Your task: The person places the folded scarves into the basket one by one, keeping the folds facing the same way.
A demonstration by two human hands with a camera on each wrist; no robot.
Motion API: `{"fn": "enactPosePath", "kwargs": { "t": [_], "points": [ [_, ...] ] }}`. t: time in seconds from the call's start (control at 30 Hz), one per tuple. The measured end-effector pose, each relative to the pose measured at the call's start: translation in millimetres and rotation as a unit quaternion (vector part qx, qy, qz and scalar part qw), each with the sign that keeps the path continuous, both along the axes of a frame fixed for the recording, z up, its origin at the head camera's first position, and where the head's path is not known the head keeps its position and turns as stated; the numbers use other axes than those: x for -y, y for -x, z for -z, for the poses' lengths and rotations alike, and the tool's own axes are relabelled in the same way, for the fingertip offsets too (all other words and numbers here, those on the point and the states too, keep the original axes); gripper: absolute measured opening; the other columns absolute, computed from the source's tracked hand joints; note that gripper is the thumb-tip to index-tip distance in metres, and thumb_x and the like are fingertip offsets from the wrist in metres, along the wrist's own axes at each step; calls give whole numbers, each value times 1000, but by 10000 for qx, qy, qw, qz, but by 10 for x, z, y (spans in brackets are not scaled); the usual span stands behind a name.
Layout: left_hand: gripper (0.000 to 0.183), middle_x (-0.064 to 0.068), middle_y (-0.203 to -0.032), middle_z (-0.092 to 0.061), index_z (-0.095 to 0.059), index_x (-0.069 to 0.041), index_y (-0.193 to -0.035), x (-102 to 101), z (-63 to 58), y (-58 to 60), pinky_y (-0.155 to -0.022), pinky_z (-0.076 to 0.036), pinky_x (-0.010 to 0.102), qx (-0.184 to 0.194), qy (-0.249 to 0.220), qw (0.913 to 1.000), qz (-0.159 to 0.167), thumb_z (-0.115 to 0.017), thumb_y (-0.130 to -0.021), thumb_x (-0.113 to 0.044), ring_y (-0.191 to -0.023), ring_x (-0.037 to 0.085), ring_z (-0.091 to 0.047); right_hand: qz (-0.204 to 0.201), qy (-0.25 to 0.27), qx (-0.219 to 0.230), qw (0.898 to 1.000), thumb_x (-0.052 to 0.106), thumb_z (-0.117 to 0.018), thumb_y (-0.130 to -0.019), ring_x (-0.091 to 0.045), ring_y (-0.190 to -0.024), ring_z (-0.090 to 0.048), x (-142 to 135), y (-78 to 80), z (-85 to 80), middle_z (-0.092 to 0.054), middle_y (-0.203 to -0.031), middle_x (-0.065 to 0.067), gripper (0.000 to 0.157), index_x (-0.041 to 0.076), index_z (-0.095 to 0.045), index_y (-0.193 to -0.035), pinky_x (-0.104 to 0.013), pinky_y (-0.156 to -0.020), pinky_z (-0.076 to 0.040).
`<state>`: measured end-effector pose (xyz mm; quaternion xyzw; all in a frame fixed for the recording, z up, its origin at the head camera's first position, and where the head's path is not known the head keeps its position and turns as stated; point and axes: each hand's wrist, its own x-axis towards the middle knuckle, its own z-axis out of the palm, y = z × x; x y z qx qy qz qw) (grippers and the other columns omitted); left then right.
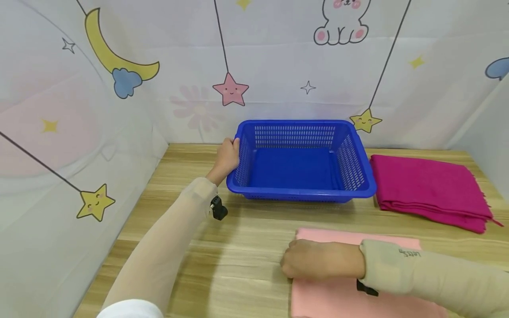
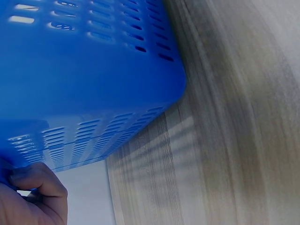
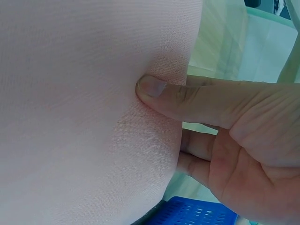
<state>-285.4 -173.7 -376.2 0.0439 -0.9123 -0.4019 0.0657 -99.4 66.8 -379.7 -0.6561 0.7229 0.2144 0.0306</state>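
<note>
Pink cloth (image 1: pixel 342 298), pinched at its left edge by the right hand (image 1: pixel 310 260): in the right wrist view the thumb (image 3: pixel 183 101) lies on the face of the cloth, with the other fingers behind it. The cloth lies at the near side of the wooden table (image 1: pixel 246 247), partly beneath the right forearm. The left hand (image 1: pixel 227 157) grips the left rim of a blue perforated basket (image 1: pixel 298 192), which stands beyond the pink cloth, near the back of the table. Whether the flat blue surface at the basket's bottom is a cloth or its floor cannot be told. Just right of the basket lies a folded magenta cloth (image 1: pixel 429 190), fringed along its right edge. Both forearms wear beige sleeves (image 1: pixel 449 274), each with a small black device (image 1: pixel 218 207) at the wrist. Behind rises a pale backdrop (image 1: pixel 274 53) printed with stars and a moon.
</note>
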Motion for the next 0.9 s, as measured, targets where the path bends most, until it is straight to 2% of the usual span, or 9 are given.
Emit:
{"fn": "enactPosePath", "kwargs": {
  "t": [0.3,0.67,0.9],
  "points": [
    [46,27,-102,-59,-50,15,-121,7,12,-3,-79,-52,46,-18,52,10000,32,-30,-111,-25,-86,34,-58,73,103,145,9998,14,-73,-83,-3,-62,-52,22,-5,4,-63,-73,14,22,26,-64,-66,-20,-59,-36],
    [47,25,-101,-58,-49,14,-122,16,29,11,-77,-52,44,37,65,10000,60,-28,-111,-26,-85,32,-58,-17,90,-2,10000,14,-72,-83,-3,-61,-52,76,-19,15,-64,-73,15,22,28,-66,-67,-20,-58,-36],
    [47,27,-104,-59,-50,15,-121,12,19,8,-80,-52,47,-16,61,10000,41,-29,-111,-26,-88,36,-59,-52,88,-60,9999,18,-73,-85,-3,-62,-52,108,-41,14,-64,-76,16,19,28,-68,-69,-20,-57,-36]
  ]
}}
